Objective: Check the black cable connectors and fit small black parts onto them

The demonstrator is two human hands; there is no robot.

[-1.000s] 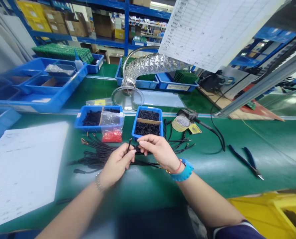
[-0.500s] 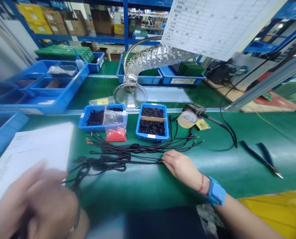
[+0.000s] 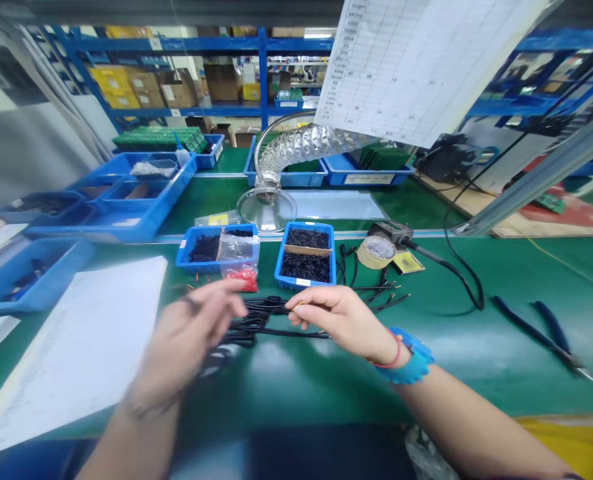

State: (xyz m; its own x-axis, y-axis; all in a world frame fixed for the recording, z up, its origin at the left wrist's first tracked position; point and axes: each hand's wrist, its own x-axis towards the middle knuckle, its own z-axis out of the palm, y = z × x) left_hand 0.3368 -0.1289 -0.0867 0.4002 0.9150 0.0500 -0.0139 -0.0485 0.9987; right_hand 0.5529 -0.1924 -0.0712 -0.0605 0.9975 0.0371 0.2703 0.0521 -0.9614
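Green bench mat [image 3: 456, 353] is crossed by black cables [image 3: 256, 320], laid within reach of both hands. A cable end [image 3: 297, 305] is pinched by the right hand [image 3: 339, 325] (finger and thumb pressed together, seemingly for a fine grip), and the left hand [image 3: 186, 340] is held spread, just beside it.

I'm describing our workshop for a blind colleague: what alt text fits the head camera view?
Two bare hands over black cables on a green workbench: the right hand pinches a cable end, the left hand blurred beside it. A blue tray of small black pieces sits beyond.
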